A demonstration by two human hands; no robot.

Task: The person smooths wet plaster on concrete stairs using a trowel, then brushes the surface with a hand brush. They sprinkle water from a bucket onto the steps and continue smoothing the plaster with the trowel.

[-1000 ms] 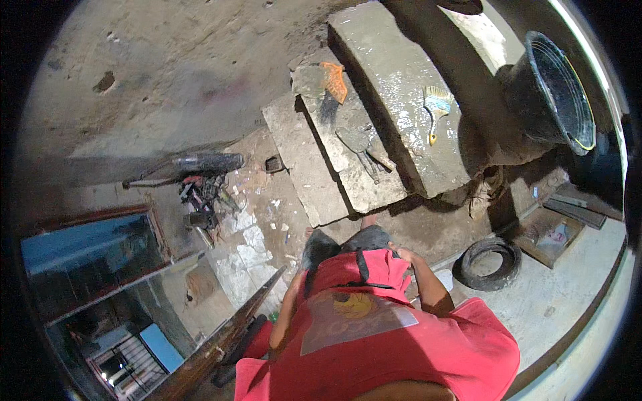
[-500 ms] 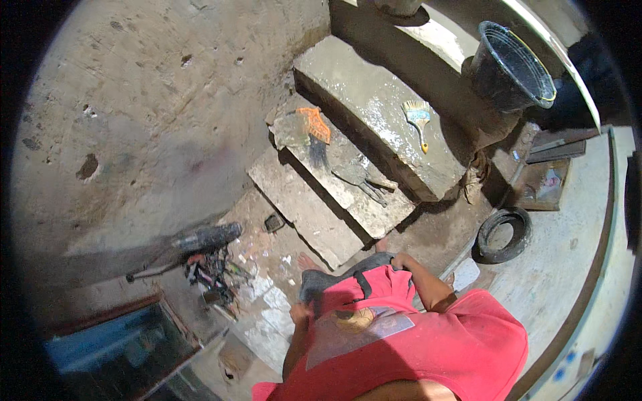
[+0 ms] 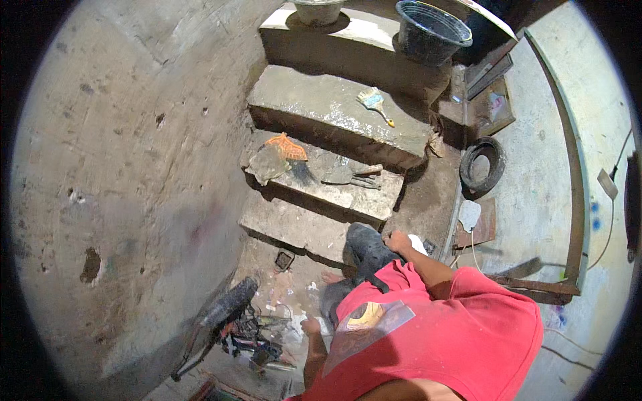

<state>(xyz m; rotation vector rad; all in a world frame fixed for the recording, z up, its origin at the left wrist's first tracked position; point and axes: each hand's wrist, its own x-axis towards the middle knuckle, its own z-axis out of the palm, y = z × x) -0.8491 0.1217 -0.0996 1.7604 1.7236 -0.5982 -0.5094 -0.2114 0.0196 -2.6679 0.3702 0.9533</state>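
Note:
My left hand (image 3: 311, 326) hangs beside my dark trousers, fingers loosely curled with nothing visible in them. My right hand (image 3: 398, 241) is closed beside my bent right knee; it shows no object. Ahead rise rough concrete steps (image 3: 301, 229). On the second step lie an orange-and-black broom head (image 3: 287, 148), a flat rough slab piece (image 3: 269, 165) and a dark hand tool with prongs (image 3: 354, 179) near a short wooden handle (image 3: 370, 170). A wide paintbrush (image 3: 372, 101) with a yellow-tipped handle rests on the wet grey step above.
Higher up stand a black bucket (image 3: 433, 33) and a grey basin (image 3: 318, 11). At right are a tyre (image 3: 481, 167), boards (image 3: 488, 77) and a loose cable (image 3: 476, 252). A rough wall (image 3: 134, 167) borders the left. Below it lie a dark tube-like object (image 3: 227, 307) and tangled scrap (image 3: 251, 341).
My view has turned, so the steps sit further left and more level. My right knee is now raised towards the lowest step, with the right hand beside it. Brush and broom head stay put.

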